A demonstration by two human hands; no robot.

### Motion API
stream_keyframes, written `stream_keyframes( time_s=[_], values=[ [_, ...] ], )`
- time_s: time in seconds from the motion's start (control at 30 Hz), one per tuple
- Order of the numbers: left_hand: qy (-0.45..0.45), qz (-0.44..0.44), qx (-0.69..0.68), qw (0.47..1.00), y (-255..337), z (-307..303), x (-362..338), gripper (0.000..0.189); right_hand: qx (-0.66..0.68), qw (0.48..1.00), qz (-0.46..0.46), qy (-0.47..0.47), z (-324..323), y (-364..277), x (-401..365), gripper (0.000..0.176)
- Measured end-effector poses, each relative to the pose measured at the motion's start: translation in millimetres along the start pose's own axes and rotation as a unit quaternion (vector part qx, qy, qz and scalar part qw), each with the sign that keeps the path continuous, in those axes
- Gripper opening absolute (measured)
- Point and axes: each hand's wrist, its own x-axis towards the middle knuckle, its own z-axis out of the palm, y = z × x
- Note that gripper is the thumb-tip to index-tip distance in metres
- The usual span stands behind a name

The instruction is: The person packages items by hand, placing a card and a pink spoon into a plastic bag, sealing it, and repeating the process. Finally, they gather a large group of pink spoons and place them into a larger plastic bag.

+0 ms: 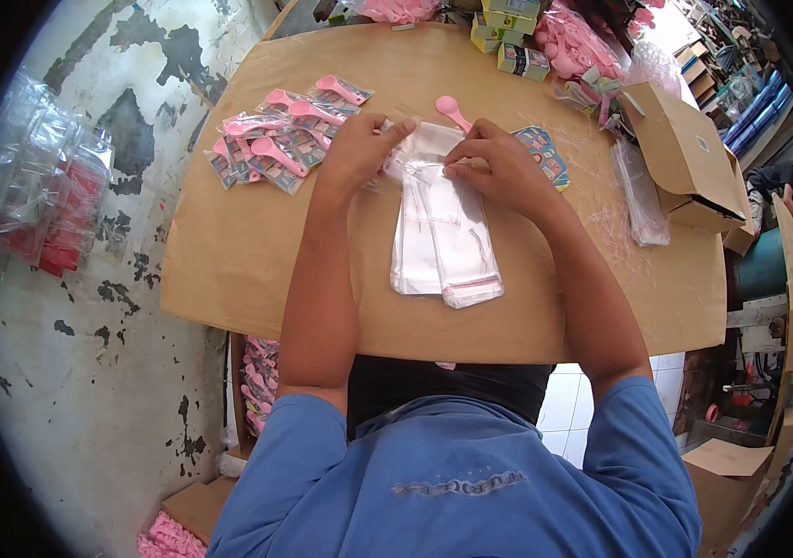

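Observation:
Clear plastic bags [436,237] lie in overlapping stacks on the brown-covered table in front of me. My left hand [366,149] is closed on the upper left edge of a clear bag, its thumb on top. Across from it, my right hand [501,160] pinches the same plastic with bent fingers. Just beyond the bags lies a loose pink measuring spoon [449,107]. Blue printed cards [542,156] lie beside my right hand, partly covered by it. Left of my left hand is a pile of pink spoons packed with cards in clear bags [276,139].
An open cardboard box [680,153] stands at the table's right edge, beside more clear bags [640,195]. Small yellow-green boxes [519,60] and bagged pink pieces [575,42] sit at the back. A peeling wall [136,307] borders the left. Another person [784,181] is far right.

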Motion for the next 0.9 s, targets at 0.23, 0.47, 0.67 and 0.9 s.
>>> stream_keyframes(
  time_s=[0.23,0.47,0.67,0.9],
  values=[
    [-0.031,-0.018,-0.021,0.999,12,2,-7,0.052,0.044,0.997,-0.033,0.053,-6,-30,3,0.032],
    [-0.065,-0.017,-0.090,0.994,2,10,0,0.051,-0.031,0.996,-0.079,0.037,5,-32,3,0.027],
    [-0.017,-0.007,-0.082,0.996,5,5,-2,0.052,-0.007,0.996,-0.070,0.049,1,-23,5,0.016],
    [0.128,-0.017,-0.298,0.946,-9,-5,13,0.037,0.007,0.993,-0.101,-0.057,-12,-17,-2,0.021]
  ],
)
